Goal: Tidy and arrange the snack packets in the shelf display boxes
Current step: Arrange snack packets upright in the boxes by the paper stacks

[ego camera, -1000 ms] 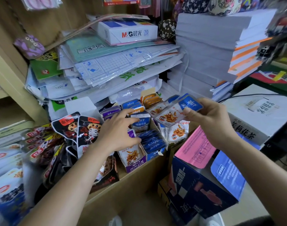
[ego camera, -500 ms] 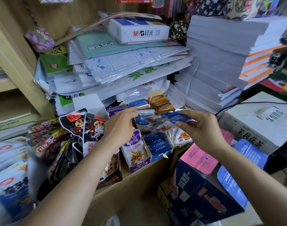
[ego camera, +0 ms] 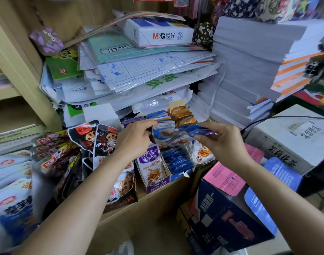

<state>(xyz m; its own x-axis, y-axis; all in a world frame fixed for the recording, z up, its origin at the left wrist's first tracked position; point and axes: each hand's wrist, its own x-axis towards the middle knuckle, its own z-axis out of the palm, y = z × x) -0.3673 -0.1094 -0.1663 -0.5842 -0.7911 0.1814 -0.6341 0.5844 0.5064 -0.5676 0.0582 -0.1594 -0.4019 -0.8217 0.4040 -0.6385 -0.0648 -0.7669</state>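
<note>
Currently both hands hold one small bunch of blue snack packets (ego camera: 177, 134) just above the display boxes on the wooden shelf (ego camera: 157, 205). The left hand (ego camera: 134, 139) pinches the left end of the bunch with thumb and forefinger, and the right hand (ego camera: 222, 144) pinches the right end with curled fingers. Under the bunch stand a purple display box (ego camera: 157, 183) with a fish-snack packet at its front and, just beside it on the right, a blue display box (ego camera: 177, 174) with blue packets lying inside. Orange packets (ego camera: 183, 115) stand behind. Black lotus-root packets (ego camera: 104, 138) lean to the left of the left hand. A dark blue carton (ego camera: 222, 218) sits below the right forearm.
</note>
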